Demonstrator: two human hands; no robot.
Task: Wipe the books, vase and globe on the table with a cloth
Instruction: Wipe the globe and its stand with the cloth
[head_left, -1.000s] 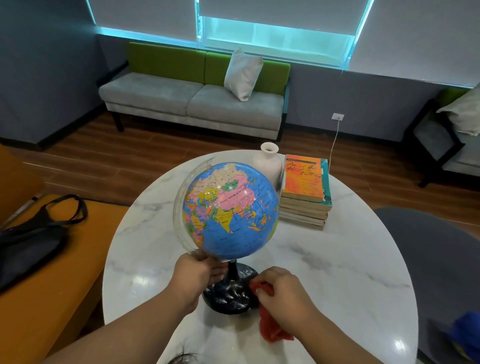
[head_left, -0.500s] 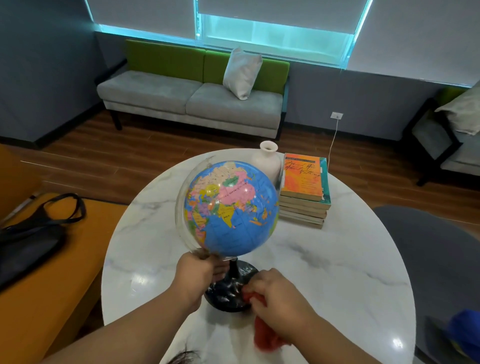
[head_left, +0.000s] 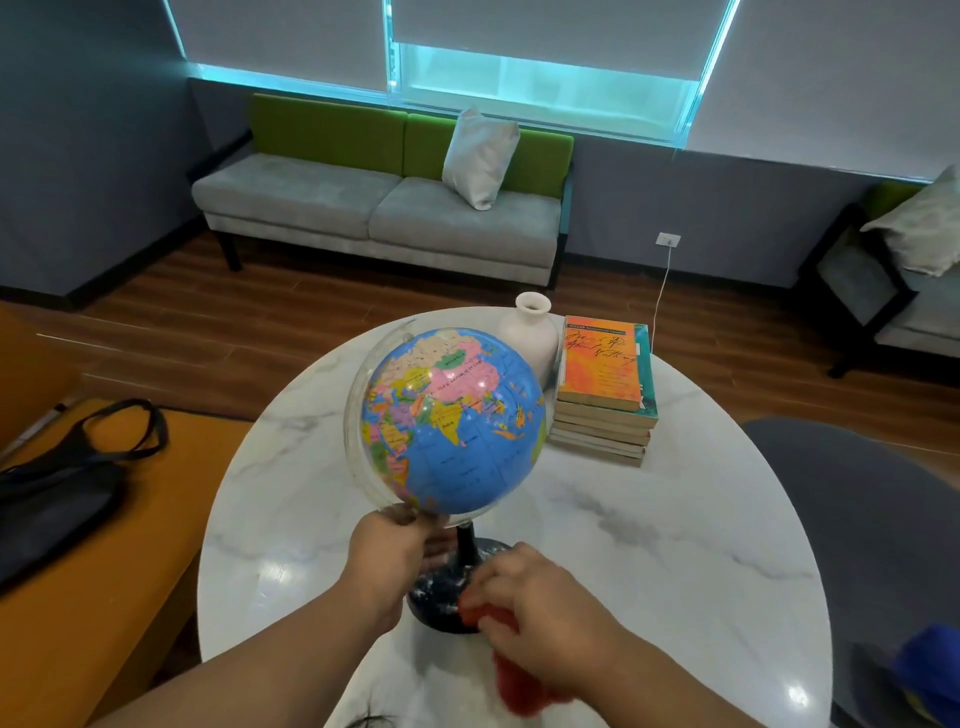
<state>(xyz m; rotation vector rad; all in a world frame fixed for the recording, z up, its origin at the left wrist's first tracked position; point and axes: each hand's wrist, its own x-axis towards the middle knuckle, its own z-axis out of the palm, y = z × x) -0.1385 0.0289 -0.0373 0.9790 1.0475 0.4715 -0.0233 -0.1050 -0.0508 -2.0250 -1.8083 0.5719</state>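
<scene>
Globe (head_left: 452, 421), blue with multicoloured countries and a clear ring, stands on its black base (head_left: 441, 587) near the marble counter's (head_left: 675, 545) front edge. We see left hand (head_left: 389, 551) fingers clamped on the ring's bottom, right hand (head_left: 535, 613) fingers clamped on one red cloth (head_left: 514, 686) at the base. Behind: one white vase (head_left: 530, 338), interior hidden, and one stack of books (head_left: 602, 405).

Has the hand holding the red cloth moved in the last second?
Yes. The right hand with the red cloth has slid left, further over the globe's black round base, which has not shifted.
</scene>
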